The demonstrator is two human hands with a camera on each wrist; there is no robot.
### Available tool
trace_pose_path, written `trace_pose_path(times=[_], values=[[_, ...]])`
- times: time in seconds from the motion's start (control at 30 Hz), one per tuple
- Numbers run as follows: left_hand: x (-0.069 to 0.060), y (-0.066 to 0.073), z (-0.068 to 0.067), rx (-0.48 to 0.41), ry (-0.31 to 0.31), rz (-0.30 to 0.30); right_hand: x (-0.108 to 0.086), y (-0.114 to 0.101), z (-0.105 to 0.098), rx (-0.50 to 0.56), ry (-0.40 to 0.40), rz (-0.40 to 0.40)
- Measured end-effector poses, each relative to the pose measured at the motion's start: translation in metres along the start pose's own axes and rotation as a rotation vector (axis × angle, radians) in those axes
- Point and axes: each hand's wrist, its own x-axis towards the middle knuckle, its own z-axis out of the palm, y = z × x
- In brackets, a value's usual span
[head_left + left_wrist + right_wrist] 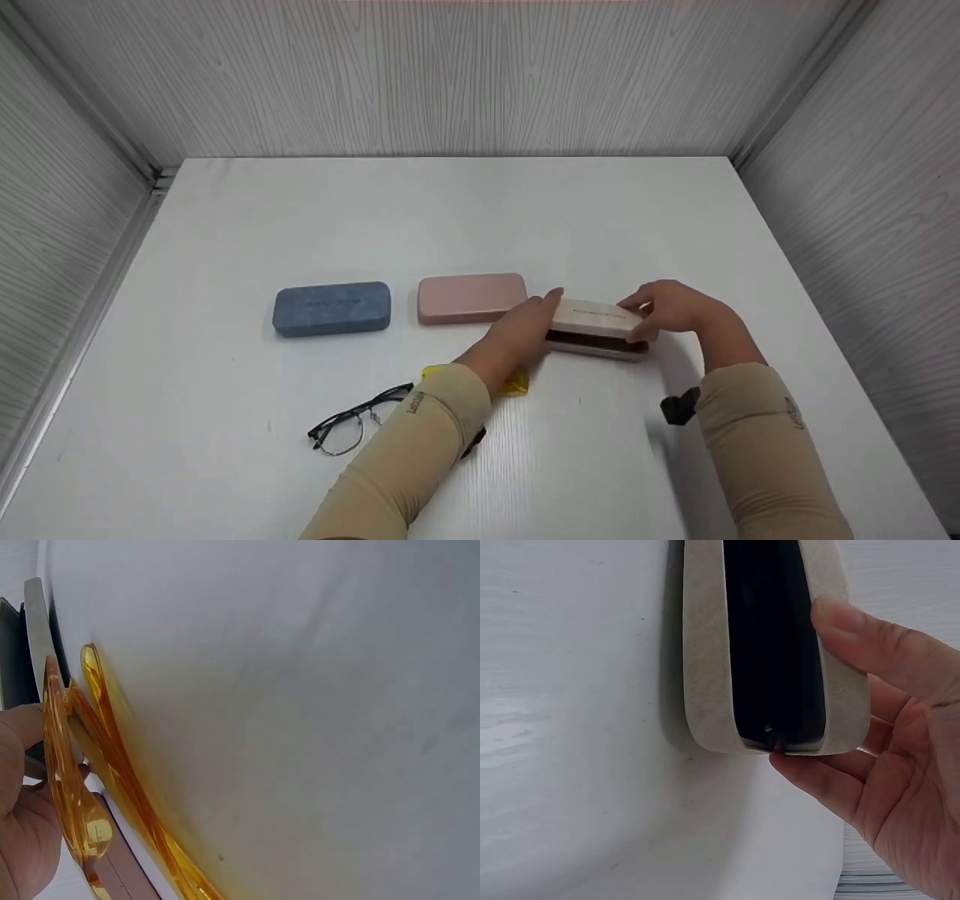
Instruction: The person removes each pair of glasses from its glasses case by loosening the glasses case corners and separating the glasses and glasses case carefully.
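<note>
A beige glasses case (592,318) lies on the right of the table, its lid partly raised and a dark gap (772,637) along the front. My right hand (670,307) grips the lid at the right end, the thumb on its front edge in the right wrist view. At the opposite end, my left hand (517,334) holds the case between thumb and fingers. Yellow transparent-framed glasses (112,757) lie beside the left hand and are mostly hidden by that arm in the head view.
A pink glasses case (472,298) sits just left of the beige one, and a blue glasses case (332,308) farther left; both are closed. Black-rimmed glasses (349,416) lie nearer the front, partly behind the left sleeve. Grey wood-grain panels (450,82) border the white table (450,217).
</note>
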Motion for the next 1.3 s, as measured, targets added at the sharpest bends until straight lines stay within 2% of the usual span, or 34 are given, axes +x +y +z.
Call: trace_pose_path(times=[0.27, 0.43, 0.87, 1.03, 1.2, 1.3], values=[[0.001, 0.001, 0.000, -0.015, -0.009, -0.036, 0.004, 0.000, -0.009, 0.067, -0.082, 0.031], [0.001, 0.001, 0.000, -0.024, -0.008, -0.054, 0.007, 0.000, -0.011, 0.077, -0.105, 0.035], [0.001, 0.001, -0.001, -0.023, 0.020, -0.035, 0.009, 0.008, -0.014, 0.146, -0.143, 0.058], [0.003, -0.001, 0.002, -0.051, 0.047, -0.022, 0.009, 0.012, -0.014, 0.277, -0.174, 0.036], [0.005, -0.004, 0.004, -0.041, 0.077, 0.003, 0.006, 0.017, -0.015, 0.509, -0.197, 0.012], [0.005, -0.004, 0.004, -0.026, 0.086, 0.016, 0.006, 0.020, -0.014, 0.599, -0.181, 0.011]])
